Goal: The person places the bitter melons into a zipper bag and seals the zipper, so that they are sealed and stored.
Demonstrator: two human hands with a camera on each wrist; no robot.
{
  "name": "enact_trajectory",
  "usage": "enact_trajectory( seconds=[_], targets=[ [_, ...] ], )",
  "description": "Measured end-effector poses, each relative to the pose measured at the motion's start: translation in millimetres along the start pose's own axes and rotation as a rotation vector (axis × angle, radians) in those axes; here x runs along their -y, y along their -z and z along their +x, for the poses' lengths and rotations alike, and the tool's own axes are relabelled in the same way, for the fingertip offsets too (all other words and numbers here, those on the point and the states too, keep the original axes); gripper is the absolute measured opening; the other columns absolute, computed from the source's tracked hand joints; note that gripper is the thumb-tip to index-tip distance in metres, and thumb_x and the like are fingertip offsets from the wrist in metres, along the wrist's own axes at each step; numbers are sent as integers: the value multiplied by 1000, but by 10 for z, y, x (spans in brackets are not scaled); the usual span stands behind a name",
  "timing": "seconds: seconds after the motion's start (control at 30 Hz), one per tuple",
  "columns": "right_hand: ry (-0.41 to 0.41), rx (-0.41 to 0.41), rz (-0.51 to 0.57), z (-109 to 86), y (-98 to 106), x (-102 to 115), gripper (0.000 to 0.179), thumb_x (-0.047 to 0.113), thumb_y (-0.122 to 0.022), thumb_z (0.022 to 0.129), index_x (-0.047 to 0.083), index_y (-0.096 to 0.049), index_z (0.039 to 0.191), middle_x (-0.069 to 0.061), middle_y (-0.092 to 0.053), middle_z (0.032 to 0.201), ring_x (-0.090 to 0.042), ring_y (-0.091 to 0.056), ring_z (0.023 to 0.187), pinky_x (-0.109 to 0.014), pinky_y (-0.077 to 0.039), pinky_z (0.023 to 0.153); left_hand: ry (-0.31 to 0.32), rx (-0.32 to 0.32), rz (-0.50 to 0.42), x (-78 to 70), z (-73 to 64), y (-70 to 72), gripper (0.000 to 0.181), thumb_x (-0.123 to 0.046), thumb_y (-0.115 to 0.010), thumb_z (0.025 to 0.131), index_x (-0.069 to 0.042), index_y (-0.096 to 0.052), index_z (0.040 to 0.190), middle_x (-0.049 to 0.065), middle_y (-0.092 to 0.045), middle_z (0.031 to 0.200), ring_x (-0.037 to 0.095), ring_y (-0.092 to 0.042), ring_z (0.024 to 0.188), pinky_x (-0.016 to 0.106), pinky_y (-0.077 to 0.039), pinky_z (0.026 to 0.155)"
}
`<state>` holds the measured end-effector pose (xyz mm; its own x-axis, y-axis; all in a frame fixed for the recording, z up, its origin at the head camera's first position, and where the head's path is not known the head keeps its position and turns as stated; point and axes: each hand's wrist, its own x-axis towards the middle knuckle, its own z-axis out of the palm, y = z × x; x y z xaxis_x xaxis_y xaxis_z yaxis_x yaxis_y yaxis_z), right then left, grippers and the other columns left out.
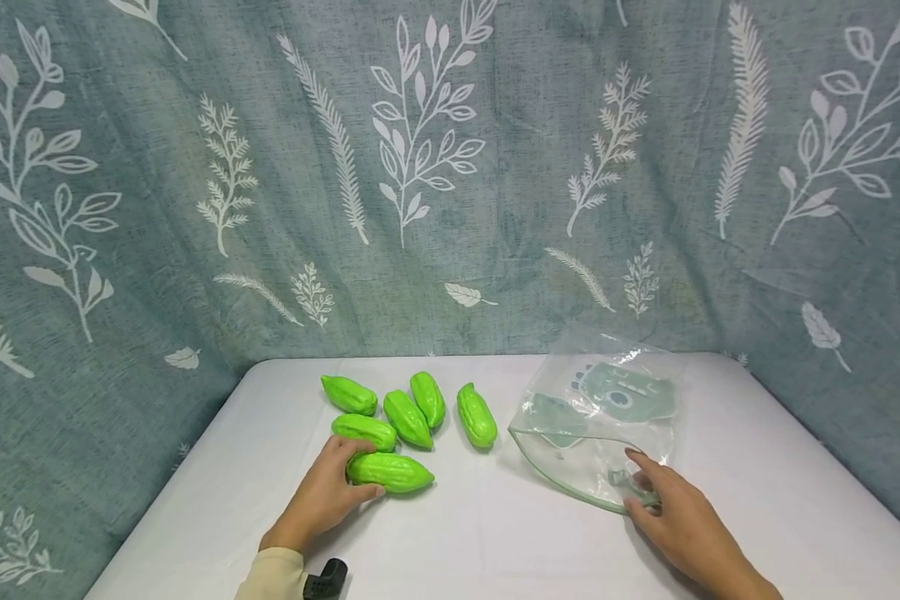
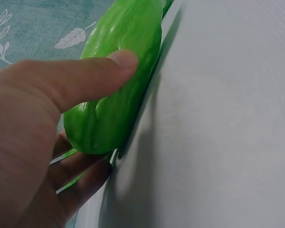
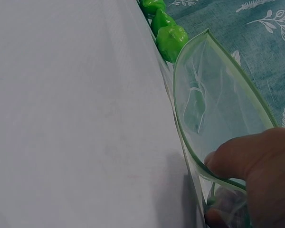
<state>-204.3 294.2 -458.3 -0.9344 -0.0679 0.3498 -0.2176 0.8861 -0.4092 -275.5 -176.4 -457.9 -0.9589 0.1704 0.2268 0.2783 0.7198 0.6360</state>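
Six green, ridged vegetables lie on the white surface [image 1: 495, 533], and the left hand [image 1: 330, 483] has hold of the nearest vegetable [image 1: 392, 473]. Its fingers are parted by that body's width, thumb pressed on one side and the others behind. A second vegetable [image 1: 363, 432] lies just behind the held one, close against those fingers, with another vegetable [image 1: 348, 395] farther back. To the right, two more, a front vegetable [image 1: 407, 419] and a rear vegetable [image 1: 427, 399], lie side by side, and the last vegetable [image 1: 477, 415] sits apart, near the clear bag [image 1: 562, 417].

The bag lies at the right, its green rim [image 3: 244, 74] spread open. At the rim's near corner the right hand [image 1: 671, 512] pinches the edge, thumb bent over it and a finger below, seen partly through plastic. A black device [image 1: 326, 579] sits beside the left sleeve [image 1: 273, 573]; a leaf-printed curtain [image 1: 525, 183] hangs behind everything.
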Motion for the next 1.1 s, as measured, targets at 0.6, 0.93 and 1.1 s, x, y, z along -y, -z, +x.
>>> enact_trajectory(
  seconds=[0.6, 0.93, 1.1],
  targets=[
    [3, -5, -10, -15, 5, 21, 70, 13, -79, 84, 3, -47, 146, -14, -69, 110, -38, -65, 102, -57, -51, 85, -4, 8, -110, -122, 6, 3, 57, -32, -89, 75, -19, -70, 127, 2, -50, 109, 14, -51, 94, 35, -48, 82],
    [16, -27, -139, -30, 31, 36, 72, 22, -81, 81, 8, -50, 145, -17, -66, 113, -40, -63, 100, -57, -54, 73, -9, 27, -107, -141, -3, -53, 58, -34, -89, 75, -19, -69, 127, 1, -50, 107, 14, -50, 89, 32, -46, 79],
    [29, -63, -260, -36, 61, 40, 72, 34, -83, 79, 14, -53, 142, -14, -59, 97, -22, -54, 73, -36, -45, 46, -16, 37, -92, -146, 5, -62, 59, -36, -88, 75, -19, -69, 128, 0, -50, 106, 14, -48, 86, 32, -44, 76]
  ],
)
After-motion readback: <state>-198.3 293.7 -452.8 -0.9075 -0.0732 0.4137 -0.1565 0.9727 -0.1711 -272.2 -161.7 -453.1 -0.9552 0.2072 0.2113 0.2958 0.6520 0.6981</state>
